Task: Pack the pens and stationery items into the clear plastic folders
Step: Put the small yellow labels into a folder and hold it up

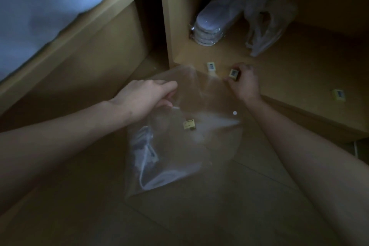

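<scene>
Folder [191, 136] of clear plastic is hanging from the left hand [145, 96], whose curled fingers are pinching its upper left edge and holding the mouth up. Just below that grip, inside the plastic, dark pen-like shapes [145, 150] are lying along the left side, and a small yellow eraser-like block [189, 125] is sitting to their right. Past the folder's far edge, a second labelled block [211, 66] is lying on the wooden shelf [299, 78]. Beside it, the right hand [244, 82] is curling its fingers around a third block [233, 74], pinching it at the shelf's surface. Well to the right of that grip, a fourth block [338, 94] is waiting.

Judging by this, the picking-up step is under way; the next move calls for carrying the held block over the raised mouth and letting go inside. Dim light and blur are hiding the labels, the folder's exact opening and what the pen-like contents really are.
</scene>
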The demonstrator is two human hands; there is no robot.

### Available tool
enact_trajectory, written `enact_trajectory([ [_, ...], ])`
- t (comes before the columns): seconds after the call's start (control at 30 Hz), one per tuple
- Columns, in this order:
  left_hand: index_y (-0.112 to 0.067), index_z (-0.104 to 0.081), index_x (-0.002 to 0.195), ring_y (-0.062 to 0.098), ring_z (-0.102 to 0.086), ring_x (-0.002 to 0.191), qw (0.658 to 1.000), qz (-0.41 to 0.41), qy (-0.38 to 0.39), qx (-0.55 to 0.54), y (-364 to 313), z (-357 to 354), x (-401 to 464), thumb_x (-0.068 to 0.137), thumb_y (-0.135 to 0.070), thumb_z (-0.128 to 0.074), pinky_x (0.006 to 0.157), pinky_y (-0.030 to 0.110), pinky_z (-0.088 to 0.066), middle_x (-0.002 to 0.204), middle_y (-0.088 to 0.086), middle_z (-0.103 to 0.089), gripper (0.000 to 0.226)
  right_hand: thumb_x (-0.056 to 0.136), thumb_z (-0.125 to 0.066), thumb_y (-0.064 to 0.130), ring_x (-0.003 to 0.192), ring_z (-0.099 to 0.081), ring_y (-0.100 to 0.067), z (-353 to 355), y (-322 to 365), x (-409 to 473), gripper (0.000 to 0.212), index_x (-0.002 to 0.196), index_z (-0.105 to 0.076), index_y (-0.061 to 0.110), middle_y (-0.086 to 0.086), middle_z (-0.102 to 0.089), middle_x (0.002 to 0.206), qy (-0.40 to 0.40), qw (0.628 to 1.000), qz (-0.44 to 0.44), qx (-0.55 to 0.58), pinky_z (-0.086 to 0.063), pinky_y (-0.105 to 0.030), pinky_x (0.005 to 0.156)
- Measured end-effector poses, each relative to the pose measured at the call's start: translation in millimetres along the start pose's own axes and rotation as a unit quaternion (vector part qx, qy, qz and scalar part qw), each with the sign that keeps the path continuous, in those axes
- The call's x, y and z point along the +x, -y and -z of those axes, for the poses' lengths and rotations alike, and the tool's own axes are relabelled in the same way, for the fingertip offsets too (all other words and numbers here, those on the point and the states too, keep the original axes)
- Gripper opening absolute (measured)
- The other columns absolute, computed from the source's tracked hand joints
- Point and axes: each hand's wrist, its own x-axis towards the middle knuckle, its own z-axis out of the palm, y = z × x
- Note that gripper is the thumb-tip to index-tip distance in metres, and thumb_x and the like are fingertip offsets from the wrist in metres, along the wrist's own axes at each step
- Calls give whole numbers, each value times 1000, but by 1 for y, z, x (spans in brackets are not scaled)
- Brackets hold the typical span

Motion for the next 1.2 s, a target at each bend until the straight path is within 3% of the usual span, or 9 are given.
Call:
enact_trajectory([
  [0.17, -22, -37, 90, 19, -55, 92, 1000, 4, -5, -8, -2, 1, -1, 91, -37, -55, 75, 41, -47, 97, -6, -54, 23, 79, -73, 12, 104, -54, -30, 7, 7, -8, 35, 110, -62, 3, -18, -57, 112, -31, 999, 13, 15, -34, -24, 85],
  [0.33, -23, -36, 90, 22, -57, 88, 1000, -10, -3, 19, -3, 3, -1, 92, -39, -52, 71, 39, -48, 97, -3, -56, 23, 77, -77, 20, 84, -50, -11, 22, 18, -45, 33, 104, -62, 7, -5, -56, 99, -52, 990, 28, 129, -37, -11, 71],
  [0.43, -23, -36, 91, 22, -57, 87, 999, -20, -9, 41, -1, 5, -4, 92, -41, -49, 64, 33, -42, 99, -2, -55, 23, 74, -79, 23, 78, -49, -10, 21, 24, -73, 35, 101, -63, 9, -1, -56, 93, 19, 990, 68, 126, -33, -4, 63],
  [0.6, -23, -38, 92, 23, -59, 89, 999, -25, -19, 43, -1, 9, -11, 92, -42, -49, 68, 39, -49, 100, -2, -56, 21, 73, -80, 19, 86, -51, -15, 2, 25, -105, 37, 104, -65, 6, -5, -56, 97, 243, 959, 142, 25, -34, -22, 70],
  [0.77, -16, -47, 100, 23, -58, 94, 996, -42, -34, 70, -4, 10, -20, 93, -42, -46, 66, 33, -43, 105, 0, -57, 27, 72, -81, 18, 79, -53, -14, -13, 24, -111, 35, 102, -65, 7, 0, -57, 88, 324, 936, 136, 4, -34, -16, 59],
  [0.83, -14, -49, 101, 24, -59, 96, 995, -50, -49, 68, -3, 10, -25, 91, -43, -44, 67, 35, -46, 107, 2, -58, 30, 73, -81, 16, 78, -55, -13, -16, 27, -111, 35, 102, -65, 7, 0, -58, 86, 348, 929, 129, 16, -38, -16, 62],
  [0.9, -14, -50, 102, 25, -60, 98, 995, -51, -60, 66, -1, 10, -29, 88, -46, -39, 69, 40, -50, 110, 3, -60, 36, 76, -78, 17, 81, -56, -12, -15, 31, -108, 34, 106, -65, 8, -1, -61, 89, 332, 934, 126, 25, -40, -19, 68],
  [1.0, -14, -52, 107, 24, -60, 100, 994, -45, -64, 71, 1, 10, -29, 86, -48, -34, 70, 40, -51, 114, 1, -60, 43, 83, -72, 15, 83, -55, -11, -9, 37, -96, 25, 107, -66, 7, 0, -60, 92, 248, 958, 125, 64, -41, -20, 75],
  [1.2, -15, -53, 108, 24, -60, 100, 993, -55, -62, 81, -1, -1, -18, 87, -48, -33, 68, 37, -48, 110, 2, -60, 44, 87, -66, 12, 79, -55, -11, 9, 30, -65, 18, 104, -67, 8, -7, -64, 96, 57, 987, 100, 110, -41, -13, 71],
])
